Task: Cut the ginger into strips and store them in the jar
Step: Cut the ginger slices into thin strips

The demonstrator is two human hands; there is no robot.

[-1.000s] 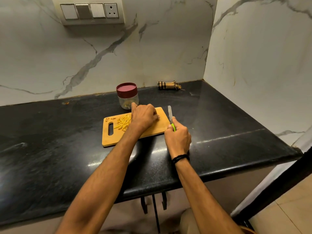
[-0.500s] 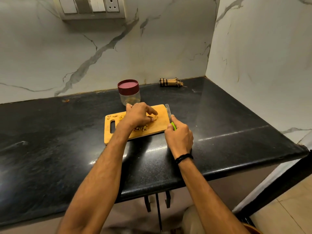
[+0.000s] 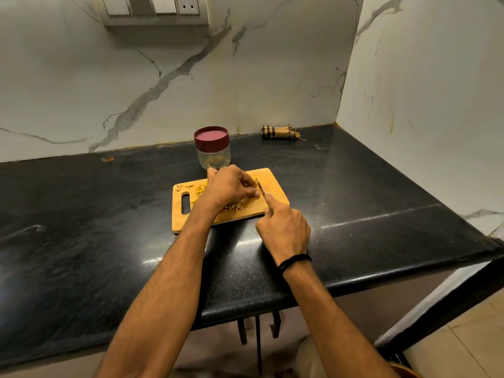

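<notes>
— As the right grip clasps the knife, forefinger laid toward the blade, which step does this catch?

— Cutting, by the look of it. The blade angles over the board just right of the left grip. That grip is clenched, fingertips down beside the blade. It appears to pin a piece of ginger, though the piece is hidden under the fingers.

— Where is what has been cut?

— Strips lie on the board under the near side of the left grip, with more showing to its left.

— And the jar?

— It stands on the black surface just beyond the left grip, at the board's far edge. Whether it touches the board cannot be told. Its maroon lid is on, and yellowish bits show low through the clear wall.

— What does the next move call for?

— Probably a controlled stroke close to the left fingertips, keeping them clear of the edge. Storing comes later: the knife goes down, the lid comes off, and the strips are gathered. Thin strips may cling to fingers and wood.
</notes>
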